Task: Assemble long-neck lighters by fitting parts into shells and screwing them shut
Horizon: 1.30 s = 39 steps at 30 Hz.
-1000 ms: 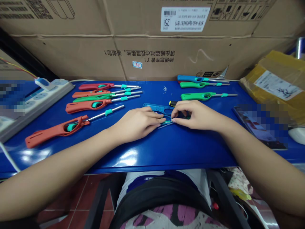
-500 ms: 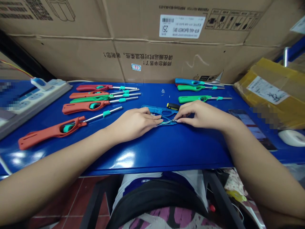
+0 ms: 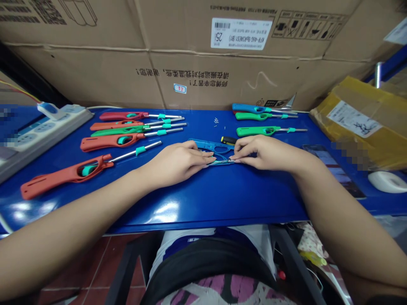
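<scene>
A blue lighter shell lies opened on the blue table, in the middle. My left hand rests on its left part, fingers closed down on it. My right hand pinches a small part at the shell's near edge, where a thin metal tube shows between my fingertips. A screwdriver with a black and yellow handle lies just behind the shell. What my right fingertips pinch is too small to name.
Several red and green long-nosed lighters lie at the left, three more blue and green lighters at the back right. A power strip sits far left. Cardboard boxes wall the back. A yellow parcel, a phone and a tape roll are right.
The view has shifted a little. Both hands stay on the blue shell, with the right hand's fingers drawn slightly lower and closer to the left hand's fingertips.
</scene>
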Tool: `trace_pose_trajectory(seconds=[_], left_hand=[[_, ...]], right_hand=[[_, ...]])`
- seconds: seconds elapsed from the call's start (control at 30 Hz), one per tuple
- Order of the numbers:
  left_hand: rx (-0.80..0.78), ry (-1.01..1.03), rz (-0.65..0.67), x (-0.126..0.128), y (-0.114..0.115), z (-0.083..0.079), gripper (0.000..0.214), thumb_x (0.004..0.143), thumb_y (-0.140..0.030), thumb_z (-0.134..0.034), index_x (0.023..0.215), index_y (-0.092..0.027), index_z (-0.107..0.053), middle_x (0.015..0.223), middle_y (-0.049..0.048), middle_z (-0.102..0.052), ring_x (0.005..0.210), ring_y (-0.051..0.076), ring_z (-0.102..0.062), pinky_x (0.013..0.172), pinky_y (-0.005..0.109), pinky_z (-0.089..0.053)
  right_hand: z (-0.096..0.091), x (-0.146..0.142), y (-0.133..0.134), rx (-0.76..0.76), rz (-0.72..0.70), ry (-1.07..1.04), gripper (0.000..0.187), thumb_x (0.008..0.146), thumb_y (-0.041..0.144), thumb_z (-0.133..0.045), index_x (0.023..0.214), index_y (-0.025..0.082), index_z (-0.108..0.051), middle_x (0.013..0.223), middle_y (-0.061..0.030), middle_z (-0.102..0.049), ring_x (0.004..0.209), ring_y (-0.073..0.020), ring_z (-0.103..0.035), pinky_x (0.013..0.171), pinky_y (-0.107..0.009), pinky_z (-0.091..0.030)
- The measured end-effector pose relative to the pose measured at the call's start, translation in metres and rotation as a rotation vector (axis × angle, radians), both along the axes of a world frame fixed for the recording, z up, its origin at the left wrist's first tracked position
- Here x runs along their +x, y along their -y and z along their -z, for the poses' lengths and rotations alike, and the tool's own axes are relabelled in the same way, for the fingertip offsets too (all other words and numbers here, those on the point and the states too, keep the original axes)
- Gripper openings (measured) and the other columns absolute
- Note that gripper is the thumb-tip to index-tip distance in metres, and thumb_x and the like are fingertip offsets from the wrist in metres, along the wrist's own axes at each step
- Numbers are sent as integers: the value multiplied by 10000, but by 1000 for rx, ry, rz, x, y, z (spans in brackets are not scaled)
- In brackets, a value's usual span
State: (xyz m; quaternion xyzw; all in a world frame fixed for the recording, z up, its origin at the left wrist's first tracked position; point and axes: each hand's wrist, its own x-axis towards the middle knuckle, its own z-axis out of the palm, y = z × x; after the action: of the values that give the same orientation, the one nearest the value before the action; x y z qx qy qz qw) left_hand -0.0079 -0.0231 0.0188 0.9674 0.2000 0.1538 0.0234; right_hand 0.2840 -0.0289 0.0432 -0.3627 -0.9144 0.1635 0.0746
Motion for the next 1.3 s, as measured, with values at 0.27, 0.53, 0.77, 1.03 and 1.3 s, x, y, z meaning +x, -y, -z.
trace_pose_trajectory(seconds=[0.27, 0.53, 0.77, 1.03, 1.3], left_hand=[[-29, 21, 3, 2, 1, 1, 335, 1074, -245, -476, 1284, -220, -737, 1322, 10, -734, 1094, 206, -674, 938, 351, -572], [24, 1, 8, 3, 3, 2, 335, 1066, -198, -475, 1264, -212, -744, 1331, 8, -727, 1112, 207, -685, 939, 361, -572], [74, 25, 7, 5, 3, 7, 343, 1069, -204, -467, 1291, -199, -729, 1332, 21, -727, 1085, 214, -679, 923, 363, -576], [-27, 102, -36, 5, 1, 11, 356, 1061, -278, -503, 1361, -228, -689, 1284, 44, -755, 962, 207, -649, 888, 351, -580], [-116, 106, -98, 4, 3, 10, 368, 1026, -285, -572, 1373, -208, -669, 1095, 77, -769, 973, 216, -654, 830, 316, -560]], right_hand=[[5, -3, 2, 26, 36, -83, 207, 919, 213, -639, 1036, 192, -808, 1048, -91, -760, 910, -221, -692, 825, -353, -518], [11, -16, -2, -157, 270, -197, 105, 826, 265, -730, 767, 178, -734, 730, -27, -693, 656, -156, -578, 618, -285, -417], [12, -17, 0, -56, 262, -193, 71, 823, 220, -693, 767, 180, -712, 671, 1, -625, 575, -125, -494, 579, -269, -368], [17, -24, 6, 28, 25, -338, 82, 910, 184, -628, 961, 194, -691, 916, -35, -657, 661, -123, -529, 626, -258, -435], [25, -28, 4, 43, -22, -351, 79, 907, 192, -671, 979, 190, -703, 856, -24, -655, 674, -127, -536, 632, -254, -424]])
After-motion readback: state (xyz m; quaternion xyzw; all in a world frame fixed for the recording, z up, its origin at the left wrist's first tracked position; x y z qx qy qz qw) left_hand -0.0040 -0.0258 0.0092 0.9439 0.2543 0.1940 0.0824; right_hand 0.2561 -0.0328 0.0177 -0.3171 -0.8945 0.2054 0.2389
